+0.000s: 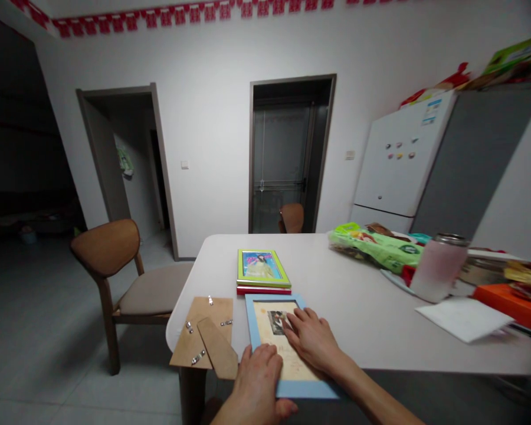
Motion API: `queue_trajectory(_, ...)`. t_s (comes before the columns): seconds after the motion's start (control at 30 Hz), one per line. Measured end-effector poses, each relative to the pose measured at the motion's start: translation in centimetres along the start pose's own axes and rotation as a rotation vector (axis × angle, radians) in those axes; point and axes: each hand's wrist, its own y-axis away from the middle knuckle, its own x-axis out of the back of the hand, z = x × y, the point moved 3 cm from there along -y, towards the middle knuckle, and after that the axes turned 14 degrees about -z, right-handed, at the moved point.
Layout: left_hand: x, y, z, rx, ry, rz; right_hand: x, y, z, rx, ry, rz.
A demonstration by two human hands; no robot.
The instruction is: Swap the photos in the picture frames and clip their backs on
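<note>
A light blue picture frame (307, 389) lies face up at the table's near edge, its lower end reaching past that edge. Inside it is a cream sheet (265, 319) with a small dark photo (276, 323) near the top. My left hand (259, 378) grips the frame's lower left corner, fingers over the border and thumb by the bottom edge. Across the sheet's right side rests my right hand (312, 339), fingers stretched out and touching the photo. To the left lies a brown backing board (183, 345) with metal clips and a stand leg (216, 348).
Behind the blue frame, a green picture frame (262, 281) sits on a red one (265, 290). On the right are a green bag (376, 245), a pink bottle (440, 268), white paper (466, 319) and an orange box (513, 307). A chair (110, 248) stands left.
</note>
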Motion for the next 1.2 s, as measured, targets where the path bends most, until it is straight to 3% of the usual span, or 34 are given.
queue_trajectory(0.1,0.8,1.1,-0.3,0.01,0.03,-0.051,0.1,-0.1,-0.4,0.003,-0.027,-0.023)
queue_trajectory(0.17,1.8,2.5,-1.8,0.056,0.014,-0.042,0.4,-0.1,-1.4,0.021,-0.079,0.007)
queue_trajectory(0.3,3.3,5.7,-8.1,0.343,-0.102,0.106,0.6,0.3,-6.2,0.19,-0.207,0.001)
queue_trajectory(0.4,3.3,7.2,-12.8,0.538,-0.185,0.175,0.1,0.6,-10.8,0.321,-0.243,-0.046)
queue_trajectory(0.53,2.9,7.2,-15.0,0.557,-0.23,0.201,-1.1,0.1,-14.5,0.328,-0.26,-0.061)
queue_trajectory(0.63,3.0,6.9,-14.3,0.556,-0.219,0.202,-1.4,-0.3,-14.9,0.329,-0.34,-0.041)
queue_trajectory(0.77,3.6,6.7,-11.6,0.487,-0.172,0.211,-0.2,0.4,-12.9,0.37,-0.508,0.018)
queue_trajectory(0.87,3.7,5.9,-8.6,0.363,-0.126,0.232,0.9,2.1,-9.8,0.392,-0.568,0.037)
queue_trajectory(1.03,2.6,2.7,-3.4,0.165,-0.038,0.178,1.5,5.2,-3.2,0.299,-0.556,-0.003)
queue_trajectory(1.2,1.4,-0.1,-0.8,0.104,0.033,0.091,1.3,6.3,0.9,0.205,-0.452,-0.046)
